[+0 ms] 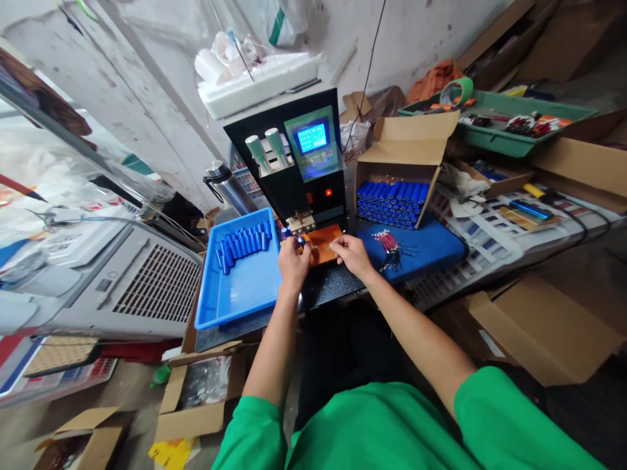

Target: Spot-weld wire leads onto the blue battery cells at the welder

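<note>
My left hand (pixel 294 262) is closed around a blue cylindrical battery cell (pixel 300 241), mostly hidden by the fingers, just below the electrodes (pixel 300 223) of a black spot welder (pixel 313 196). My right hand (pixel 351 254) pinches what looks like a thin wire, with a small white tip near the fingers. Both hands are over an orange plate (pixel 322 245) at the foot of the machine. Left of them, a blue tray (pixel 240 303) bears a row of blue cells (pixel 243 246). To the right, a bundle of red and black wires (pixel 386 241) lies on a blue surface (pixel 435 245).
An open cardboard box (pixel 409 140) of stacked blue cells stands behind the wires. A steel flask (pixel 229 186) is behind the tray. White foam (pixel 259 81) lies atop the machine. A green tray (pixel 519 104) with tape and wires sits at the back right; boxes (pixel 196 418) cover the floor.
</note>
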{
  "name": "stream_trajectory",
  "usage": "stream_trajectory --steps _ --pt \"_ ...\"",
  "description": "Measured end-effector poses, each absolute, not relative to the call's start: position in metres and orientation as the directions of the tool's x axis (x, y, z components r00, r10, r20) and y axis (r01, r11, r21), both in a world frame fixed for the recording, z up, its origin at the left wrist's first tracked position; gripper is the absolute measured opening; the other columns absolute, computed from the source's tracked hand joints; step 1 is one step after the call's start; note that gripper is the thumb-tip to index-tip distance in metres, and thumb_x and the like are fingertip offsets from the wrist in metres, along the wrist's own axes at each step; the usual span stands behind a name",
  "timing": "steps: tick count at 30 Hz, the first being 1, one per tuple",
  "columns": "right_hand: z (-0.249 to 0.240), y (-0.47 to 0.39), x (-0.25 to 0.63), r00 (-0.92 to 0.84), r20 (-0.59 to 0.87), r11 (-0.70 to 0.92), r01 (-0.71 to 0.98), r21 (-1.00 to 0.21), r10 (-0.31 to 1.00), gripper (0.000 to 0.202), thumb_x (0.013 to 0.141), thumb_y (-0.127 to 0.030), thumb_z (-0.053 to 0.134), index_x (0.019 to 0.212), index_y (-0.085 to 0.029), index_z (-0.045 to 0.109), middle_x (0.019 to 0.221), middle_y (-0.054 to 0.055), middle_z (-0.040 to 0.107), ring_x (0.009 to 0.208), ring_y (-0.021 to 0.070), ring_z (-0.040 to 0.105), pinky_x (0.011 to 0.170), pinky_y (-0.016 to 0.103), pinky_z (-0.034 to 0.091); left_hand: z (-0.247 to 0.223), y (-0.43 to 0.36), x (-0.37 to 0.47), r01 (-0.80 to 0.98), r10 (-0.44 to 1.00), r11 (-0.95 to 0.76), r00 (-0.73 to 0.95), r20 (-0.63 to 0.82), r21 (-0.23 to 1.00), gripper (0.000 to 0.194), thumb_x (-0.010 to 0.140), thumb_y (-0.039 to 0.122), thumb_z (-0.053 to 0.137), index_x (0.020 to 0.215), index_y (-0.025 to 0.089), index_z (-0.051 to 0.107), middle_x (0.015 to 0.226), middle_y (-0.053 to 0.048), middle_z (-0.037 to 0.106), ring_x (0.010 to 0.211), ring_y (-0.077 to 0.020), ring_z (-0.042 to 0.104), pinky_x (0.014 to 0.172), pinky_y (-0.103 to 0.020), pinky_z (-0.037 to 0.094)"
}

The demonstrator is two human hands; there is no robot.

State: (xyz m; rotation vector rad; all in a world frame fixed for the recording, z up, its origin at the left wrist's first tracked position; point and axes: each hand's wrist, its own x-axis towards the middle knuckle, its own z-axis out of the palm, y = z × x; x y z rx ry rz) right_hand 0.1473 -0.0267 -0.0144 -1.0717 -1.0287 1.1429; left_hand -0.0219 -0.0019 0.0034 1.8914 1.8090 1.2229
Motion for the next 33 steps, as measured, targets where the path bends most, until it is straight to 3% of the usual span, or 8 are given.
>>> stream_trajectory --steps 5,10,16,28,33 --pt "-0.012 -0.014 0.140 0.166 0.092 0.122 -0.183 -0.975 0.982 0.028 0.071 -0.046 0.070 0.073 -0.019 0.063 0.062 -0.001 0.057 0.052 0.0121 0.051 0.047 0.024 0.044 -0.004 0.000 -0.016 0.528 0.926 -0.304 -0.033 0.376 0.793 0.017 0.086 0.036 0.064 0.093 0.021 0.061 0.076 0.001 0.063 0.066 -0.0132 0.056 0.066 -0.025 0.041" --pt "-0.010 0.005 0.131 0.189 0.077 0.117 -0.209 -0.971 0.979 0.024 0.070 -0.041 0.070 0.072 -0.019 0.064 0.067 -0.001 0.060 0.062 0.0140 0.056 0.058 0.026 0.050 -0.009 0.002 -0.016 0.484 0.936 -0.306 -0.004 0.352 0.820 0.019 0.088 0.034 0.062 0.101 0.020 0.064 0.077 0.002 0.063 0.063 -0.0114 0.052 0.063 -0.024 0.041" --pt "-0.011 0.022 0.112 0.134 0.057 0.095 -0.299 -0.950 0.989 0.021 0.071 -0.039 0.068 0.075 -0.018 0.064 0.075 0.002 0.067 0.071 0.0159 0.062 0.068 0.028 0.053 -0.008 0.002 -0.016 0.440 0.938 -0.314 0.006 0.346 0.841 0.016 0.087 0.029 0.062 0.099 0.019 0.064 0.090 -0.003 0.070 0.078 -0.0147 0.061 0.072 -0.026 0.048" --pt "-0.017 0.023 0.105 0.171 0.161 0.177 -0.083 -0.981 0.972 0.026 0.079 -0.046 0.062 0.076 -0.020 0.064 0.077 0.004 0.069 0.076 0.0194 0.063 0.069 0.028 0.050 -0.017 0.002 -0.018 0.450 0.937 -0.313 0.002 0.350 0.836 0.023 0.087 0.032 0.063 0.106 0.020 0.066 0.089 -0.002 0.070 0.073 -0.0139 0.060 0.070 -0.026 0.047" --pt "-0.013 0.020 0.105 0.187 0.179 0.195 -0.072 -0.978 0.966 0.024 0.079 -0.044 0.063 0.076 -0.020 0.064 0.078 0.004 0.069 0.076 0.0197 0.063 0.071 0.029 0.049 -0.020 0.003 -0.019 0.445 0.940 -0.303 -0.008 0.342 0.843 0.024 0.087 0.033 0.063 0.108 0.021 0.066 0.089 -0.002 0.070 0.073 -0.0139 0.060 0.071 -0.026 0.048"
